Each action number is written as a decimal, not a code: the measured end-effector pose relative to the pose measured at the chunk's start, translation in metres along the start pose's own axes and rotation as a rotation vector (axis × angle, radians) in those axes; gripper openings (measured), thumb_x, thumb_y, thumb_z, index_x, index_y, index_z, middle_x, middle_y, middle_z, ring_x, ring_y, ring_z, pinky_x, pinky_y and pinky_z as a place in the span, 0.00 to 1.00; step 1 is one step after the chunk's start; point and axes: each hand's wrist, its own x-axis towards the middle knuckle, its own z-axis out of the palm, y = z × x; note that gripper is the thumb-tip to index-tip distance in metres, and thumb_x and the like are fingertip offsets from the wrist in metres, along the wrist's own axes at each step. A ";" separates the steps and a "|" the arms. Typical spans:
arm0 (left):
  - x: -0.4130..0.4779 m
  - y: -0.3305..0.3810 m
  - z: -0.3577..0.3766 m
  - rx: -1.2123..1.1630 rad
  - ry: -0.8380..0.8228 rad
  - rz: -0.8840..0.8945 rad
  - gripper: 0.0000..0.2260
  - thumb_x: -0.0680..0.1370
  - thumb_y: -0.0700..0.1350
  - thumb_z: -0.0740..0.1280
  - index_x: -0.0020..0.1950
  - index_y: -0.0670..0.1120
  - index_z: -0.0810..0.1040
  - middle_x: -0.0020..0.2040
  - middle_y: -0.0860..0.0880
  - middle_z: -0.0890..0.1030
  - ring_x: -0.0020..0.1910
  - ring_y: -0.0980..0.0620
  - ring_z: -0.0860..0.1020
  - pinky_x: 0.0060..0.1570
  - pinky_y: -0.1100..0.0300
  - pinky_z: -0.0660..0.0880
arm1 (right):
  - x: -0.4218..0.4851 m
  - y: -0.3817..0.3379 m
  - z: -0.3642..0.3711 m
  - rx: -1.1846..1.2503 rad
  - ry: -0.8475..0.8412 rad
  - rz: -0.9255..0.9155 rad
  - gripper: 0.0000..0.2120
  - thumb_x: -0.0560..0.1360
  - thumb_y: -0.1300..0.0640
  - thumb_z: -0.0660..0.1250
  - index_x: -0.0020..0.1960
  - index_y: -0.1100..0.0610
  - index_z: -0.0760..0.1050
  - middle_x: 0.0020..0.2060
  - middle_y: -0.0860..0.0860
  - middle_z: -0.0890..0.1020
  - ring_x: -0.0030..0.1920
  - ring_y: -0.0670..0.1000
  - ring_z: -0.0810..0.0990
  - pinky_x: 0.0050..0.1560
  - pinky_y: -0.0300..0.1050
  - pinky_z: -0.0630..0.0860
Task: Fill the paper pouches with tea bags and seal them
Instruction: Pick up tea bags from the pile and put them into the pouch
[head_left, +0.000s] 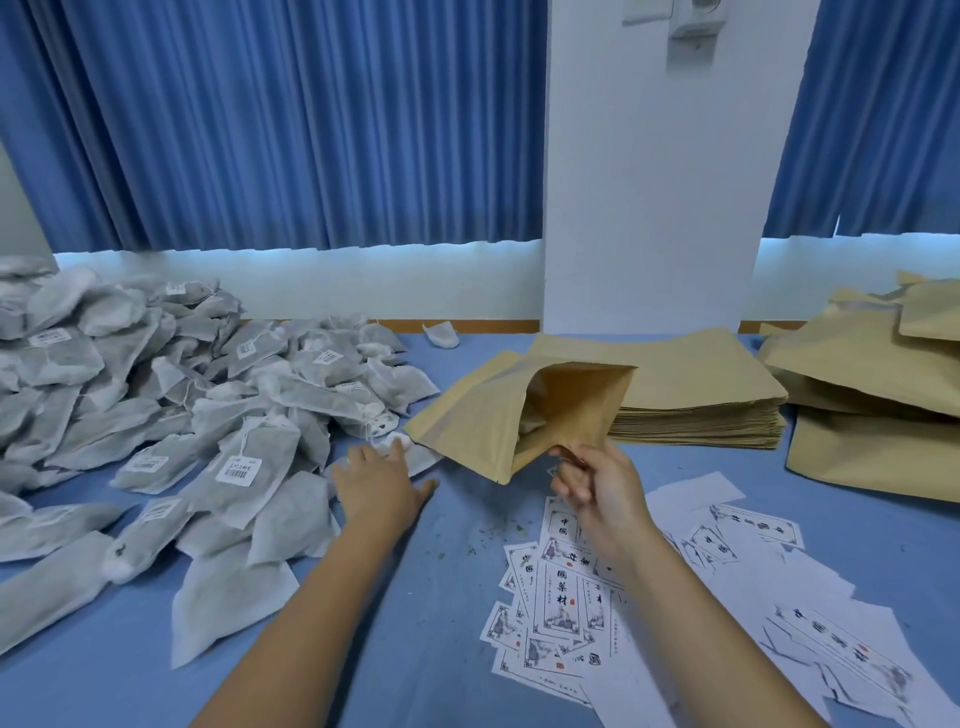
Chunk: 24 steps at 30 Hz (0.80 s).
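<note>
The heap of tea bags (156, 405) fills the left of the counter (441, 597), and its near right edge spills down toward the middle. My left grip (379, 483) is stretched out over that edge, palm down, fingers spread and straight, holding nothing. The fingertips reach a pale tea bag (397, 442) at the foot of the heap; whether they touch it I cannot tell, nor which way its long axis runs, since it is half covered.

Just to the right of that bag is the open pouch (467, 421), lifted off the counter and tilted, its mouth gaping toward me. Something pale shows inside, so I judge it partly filled. My right grip (602, 493) pinches the lower lip of the mouth between thumb and fingers, wrist raised, forearm coming in from the lower right.

So the next bag lies left of the pouch mouth, and the left grip is plainly the nearer one: I reckon it takes a short carry rightward and in.

Behind sits a stack of flat pouches (701, 400), and printed labels (561, 597) lie scattered below my right wrist.
</note>
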 end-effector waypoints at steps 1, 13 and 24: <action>0.001 0.002 0.005 -0.016 0.055 0.016 0.28 0.75 0.66 0.59 0.69 0.51 0.64 0.63 0.44 0.72 0.64 0.45 0.68 0.56 0.52 0.67 | 0.000 0.000 0.000 0.011 -0.006 -0.003 0.09 0.80 0.69 0.52 0.46 0.62 0.69 0.29 0.57 0.78 0.17 0.44 0.61 0.23 0.37 0.65; -0.116 0.032 -0.073 -0.280 0.005 0.535 0.17 0.74 0.59 0.62 0.60 0.54 0.72 0.51 0.51 0.70 0.52 0.47 0.76 0.45 0.57 0.69 | 0.005 0.004 -0.001 -0.047 0.049 -0.051 0.08 0.81 0.67 0.53 0.47 0.59 0.67 0.30 0.52 0.78 0.19 0.44 0.62 0.23 0.36 0.62; -0.043 0.107 -0.091 -0.477 0.018 0.202 0.17 0.81 0.46 0.58 0.68 0.43 0.69 0.67 0.42 0.71 0.66 0.42 0.70 0.64 0.51 0.68 | -0.006 0.012 0.007 -0.540 -0.167 -0.147 0.17 0.78 0.72 0.56 0.56 0.52 0.69 0.23 0.38 0.75 0.20 0.37 0.70 0.22 0.27 0.63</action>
